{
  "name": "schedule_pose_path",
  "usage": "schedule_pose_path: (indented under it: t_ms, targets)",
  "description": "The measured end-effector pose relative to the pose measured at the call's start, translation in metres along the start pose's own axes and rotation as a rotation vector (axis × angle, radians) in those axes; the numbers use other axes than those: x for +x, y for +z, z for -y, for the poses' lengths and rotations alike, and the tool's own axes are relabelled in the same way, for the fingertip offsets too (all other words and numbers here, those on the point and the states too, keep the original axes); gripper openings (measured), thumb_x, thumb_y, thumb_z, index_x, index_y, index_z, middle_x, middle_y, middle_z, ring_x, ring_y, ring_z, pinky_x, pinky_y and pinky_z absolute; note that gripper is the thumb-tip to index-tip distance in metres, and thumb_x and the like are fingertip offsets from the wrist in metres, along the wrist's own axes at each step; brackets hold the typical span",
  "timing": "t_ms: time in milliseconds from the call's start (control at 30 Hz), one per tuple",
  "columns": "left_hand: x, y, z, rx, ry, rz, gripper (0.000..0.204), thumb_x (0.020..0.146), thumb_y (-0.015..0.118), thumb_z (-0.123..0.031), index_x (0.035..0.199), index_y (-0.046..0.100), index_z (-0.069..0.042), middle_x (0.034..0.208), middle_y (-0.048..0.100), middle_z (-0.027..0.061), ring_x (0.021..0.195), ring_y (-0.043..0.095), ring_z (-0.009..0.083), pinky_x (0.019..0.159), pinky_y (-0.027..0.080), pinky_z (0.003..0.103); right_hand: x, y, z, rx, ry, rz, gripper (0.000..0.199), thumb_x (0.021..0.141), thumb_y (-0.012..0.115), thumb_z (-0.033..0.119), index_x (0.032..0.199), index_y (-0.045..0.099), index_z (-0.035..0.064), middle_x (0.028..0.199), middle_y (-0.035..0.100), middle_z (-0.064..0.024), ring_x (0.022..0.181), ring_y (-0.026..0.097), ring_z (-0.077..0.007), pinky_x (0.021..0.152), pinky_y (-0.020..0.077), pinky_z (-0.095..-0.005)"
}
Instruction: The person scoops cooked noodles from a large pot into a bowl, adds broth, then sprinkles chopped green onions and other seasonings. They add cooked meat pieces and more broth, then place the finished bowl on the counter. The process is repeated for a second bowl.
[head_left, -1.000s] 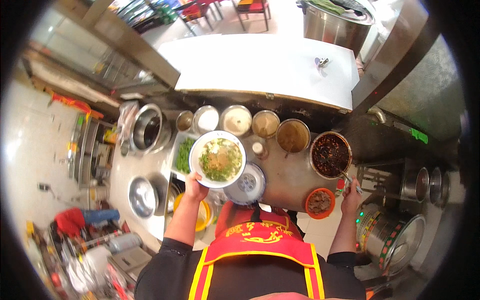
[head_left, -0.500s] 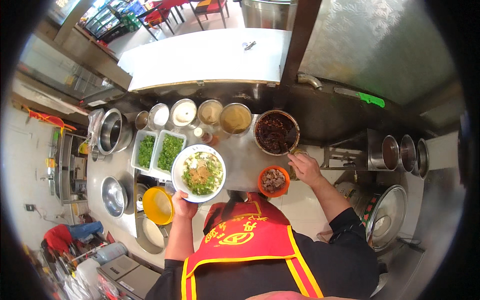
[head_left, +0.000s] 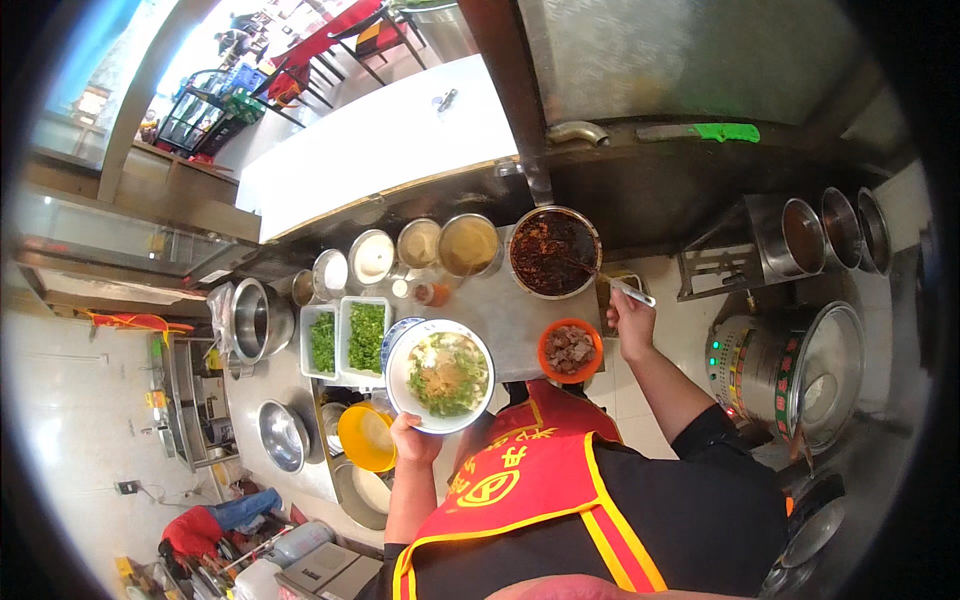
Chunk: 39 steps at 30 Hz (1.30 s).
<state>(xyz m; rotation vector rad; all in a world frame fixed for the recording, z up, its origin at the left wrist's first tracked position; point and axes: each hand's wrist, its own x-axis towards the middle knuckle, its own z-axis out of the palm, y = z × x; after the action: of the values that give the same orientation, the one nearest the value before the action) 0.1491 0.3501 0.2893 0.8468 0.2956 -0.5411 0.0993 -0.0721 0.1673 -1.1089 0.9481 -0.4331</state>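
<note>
My left hand [head_left: 415, 440] grips the near rim of a white bowl [head_left: 478, 407]. Chopped greens [head_left: 452, 392], a brown powder [head_left: 440, 379] and some white seasoning lie in the bowl, and a blue pattern shows on its outer side. Closed round the pale handle of a spoon [head_left: 634, 293] is my right hand [head_left: 632, 325]. The spoon's thin shaft slants into a round metal pot [head_left: 598, 232] of dark red chili sauce [head_left: 550, 248]; its head is hidden there. Nearer me, an orange bowl [head_left: 597, 362] holds chunks of brown meat [head_left: 568, 349].
Tubs of chopped greens [head_left: 366, 333] stand left of the white bowl. Several seasoning pots [head_left: 470, 244] line the counter's back. At left are a yellow bucket [head_left: 352, 436] and a metal basin [head_left: 284, 436]. A large steel cooker [head_left: 765, 360] stands right; a green-handled knife [head_left: 725, 132] lies behind.
The head view has turned, shifting the scene. My left hand has moved the white bowl slightly right, away from the greens. My right hand has moved away from the pot's edge, and the spoon handle now shows.
</note>
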Motion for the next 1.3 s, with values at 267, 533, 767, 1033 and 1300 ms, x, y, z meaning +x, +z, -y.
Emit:
schedule_pose_path:
  t_ms: [267,533,767,1033,1300]
  targets:
    - [-0.021,-0.003,-0.015,-0.014,0.089,-0.108,0.092,0.063,0.059,-0.022,0.152,0.044,-0.004,0.149,0.054,0.0183,0.136,0.052,0.0404,0.118,0.041,0.053,-0.007,0.105,0.079,-0.282,-0.670,0.430,0.018,0.097,0.069,0.016,0.103,0.073,-0.0004,0.086,0.075,-0.0117,0.069,0.069,-0.0191,0.063,0.0528,-0.0345]
    - [-0.034,-0.002,-0.027,-0.015,0.131,-0.156,0.094,0.063,0.058,-0.021,0.154,0.041,-0.006,0.150,0.053,0.0180,0.137,0.051,0.0404,0.116,0.044,0.054,0.053,0.318,0.209,-0.721,-1.220,0.195,0.057,0.092,0.069,0.018,0.137,0.051,-0.0111,0.140,0.052,-0.0294,0.135,0.049,-0.0411,0.120,0.0351,-0.0449]
    - [-0.036,-0.012,-0.034,-0.053,0.146,-0.167,0.094,0.063,0.058,-0.020,0.154,0.042,-0.005,0.149,0.053,0.0181,0.136,0.052,0.0396,0.116,0.044,0.052,0.074,0.348,0.207,-1.291,-1.189,0.469,0.056,0.103,0.053,0.034,0.134,0.060,-0.0115,0.148,0.055,-0.0243,0.145,0.042,-0.0340,0.125,0.0275,-0.0421]
    - [-0.020,-0.039,-0.025,-0.079,0.135,-0.176,0.091,0.064,0.058,-0.021,0.152,0.042,-0.003,0.146,0.055,0.0182,0.133,0.055,0.0391,0.114,0.046,0.051,0.067,0.334,0.182,-1.162,-1.362,0.278,0.050,0.102,0.058,0.035,0.129,0.066,-0.0065,0.142,0.058,-0.0210,0.138,0.047,-0.0340,0.118,0.0374,-0.0418]
    - [-0.005,-0.037,-0.032,-0.049,0.074,-0.095,0.095,0.062,0.061,-0.024,0.152,0.042,-0.003,0.146,0.055,0.0196,0.133,0.054,0.0408,0.113,0.046,0.054,0.041,0.327,0.190,-0.906,-1.457,0.192,0.039,0.096,0.067,0.024,0.124,0.067,-0.0029,0.128,0.061,-0.0212,0.125,0.055,-0.0354,0.105,0.0480,-0.0438]
